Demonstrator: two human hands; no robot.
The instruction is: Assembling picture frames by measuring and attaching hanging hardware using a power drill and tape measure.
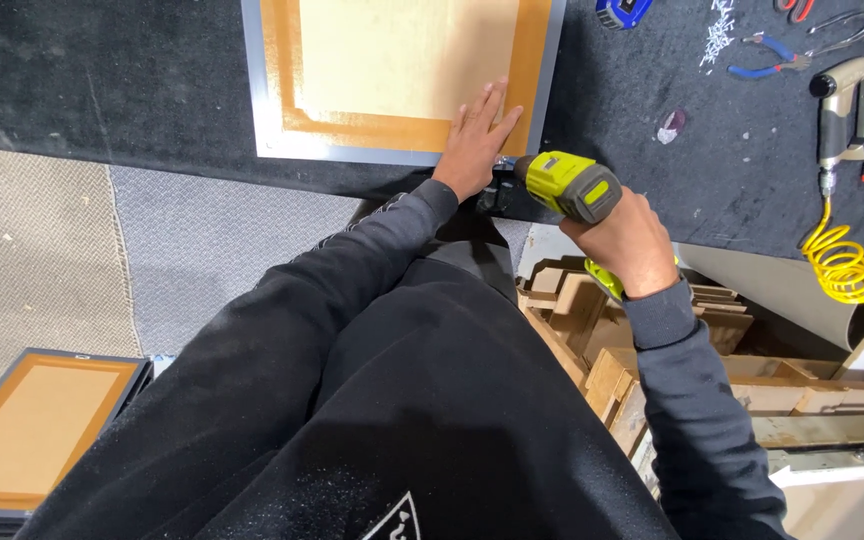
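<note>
My left hand (476,140) lies flat, fingers spread, on the near right corner of a framed panel (397,60) lying face down on the black work surface (152,90). The panel has a brown board back with orange tape around it and a silver-grey frame edge. My right hand (632,240) grips a yellow-green and grey cordless drill (564,185). Its black nose points left at the frame's near right corner, just below my left hand.
A second framed panel (37,435) lies at lower left by the grey carpet. Pliers (767,58), a tape measure (622,10), an air tool (842,105) with a coiled yellow hose (847,265) sit on the bench at right. Wood offcuts (652,340) fill a box below.
</note>
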